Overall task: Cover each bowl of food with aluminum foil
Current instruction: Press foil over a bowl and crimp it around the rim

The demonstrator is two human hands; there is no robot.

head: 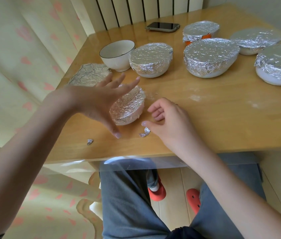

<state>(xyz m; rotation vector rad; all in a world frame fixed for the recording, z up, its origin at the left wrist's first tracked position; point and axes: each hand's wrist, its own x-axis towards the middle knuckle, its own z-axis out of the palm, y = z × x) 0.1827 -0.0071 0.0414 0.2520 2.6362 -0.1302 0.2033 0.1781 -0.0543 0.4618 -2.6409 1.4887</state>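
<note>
Foil-wrapped and small, the nearest bowl (127,107) is sitting on the wooden tabletop (205,118) between our hands. Our left hand (101,102) is spreading its fingers wide over the bowl's left side, holding nothing. Our right hand (169,121) is resting just beside it, fingers loosely curled and empty. Behind, five covered bowls (151,59) are standing beside one uncovered white bowl (117,55) and a loose foil sheet (89,75).

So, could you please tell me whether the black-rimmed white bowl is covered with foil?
Uncovered: the black-rimmed white bowl shows its open rim and bare inside, with no foil.
</note>
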